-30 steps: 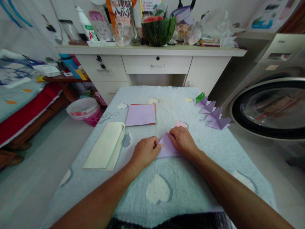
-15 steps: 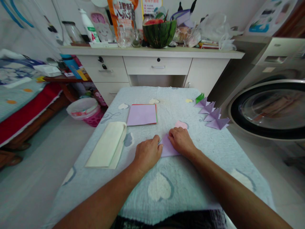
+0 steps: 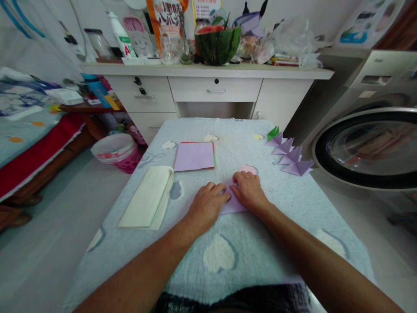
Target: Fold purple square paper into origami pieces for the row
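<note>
A folded purple paper (image 3: 233, 203) lies on the light blue cloth-covered table (image 3: 260, 243). My left hand (image 3: 206, 206) rests on its left part, fingers curled and pressing down on it. Touching its right edge, my right hand (image 3: 249, 191) also presses with bent fingers. Most of the paper is hidden under both hands. Just beyond them lies a stack of square coloured sheets (image 3: 194, 156), purple on top. A small pink paper (image 3: 248, 169) peeks out past my right hand.
Several folded purple pieces (image 3: 289, 156) and a green one (image 3: 273, 132) sit at the table's right edge. A cream folded cloth (image 3: 148, 198) lies left. Behind is a desk (image 3: 215, 89) with a halved watermelon (image 3: 218, 43); a washing machine (image 3: 368, 148) stands right, a bin (image 3: 114, 152) left.
My left hand has slid right and forward over the purple paper, covering more of it. My right hand has barely shifted.
</note>
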The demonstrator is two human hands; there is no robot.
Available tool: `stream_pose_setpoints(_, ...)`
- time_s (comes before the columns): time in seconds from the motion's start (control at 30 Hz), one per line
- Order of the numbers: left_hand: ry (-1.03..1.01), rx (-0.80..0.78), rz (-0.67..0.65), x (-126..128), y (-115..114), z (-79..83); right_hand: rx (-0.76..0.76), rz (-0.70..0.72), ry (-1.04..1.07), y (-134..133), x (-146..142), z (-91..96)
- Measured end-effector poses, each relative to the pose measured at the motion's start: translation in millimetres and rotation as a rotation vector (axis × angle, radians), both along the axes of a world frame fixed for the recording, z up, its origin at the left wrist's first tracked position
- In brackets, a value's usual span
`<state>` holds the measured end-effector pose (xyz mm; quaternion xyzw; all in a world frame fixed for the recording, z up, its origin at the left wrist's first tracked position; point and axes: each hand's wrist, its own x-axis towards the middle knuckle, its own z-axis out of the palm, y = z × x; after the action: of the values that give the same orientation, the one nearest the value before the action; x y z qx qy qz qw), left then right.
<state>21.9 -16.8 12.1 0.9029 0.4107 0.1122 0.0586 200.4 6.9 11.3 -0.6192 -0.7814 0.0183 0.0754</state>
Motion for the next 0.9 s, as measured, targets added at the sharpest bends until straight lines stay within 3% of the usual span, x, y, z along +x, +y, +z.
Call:
stream_pose_setpoints(0.1,0.025,-0.041,-0.058,-1,1,-2.1,0.004,0.057,-0.006,1,0,-1.7)
stream_pose_setpoints(0.37,0.027,-0.058,-0.060,-2,-2,1.8,-0.066,0.333,0.086,3,7,3.3)
stream_pose_setpoints(0.73,-0.005,-0.085,-0.001,-7,-7,-5.4,-0.017,0.371,-0.046,-12,13,5.0)
stream_pose_setpoints(0.9,0.030,-0.180,-0.005,-18,-3,-7.4,-0.019,0.386,-0.088,-17,14,3.4)
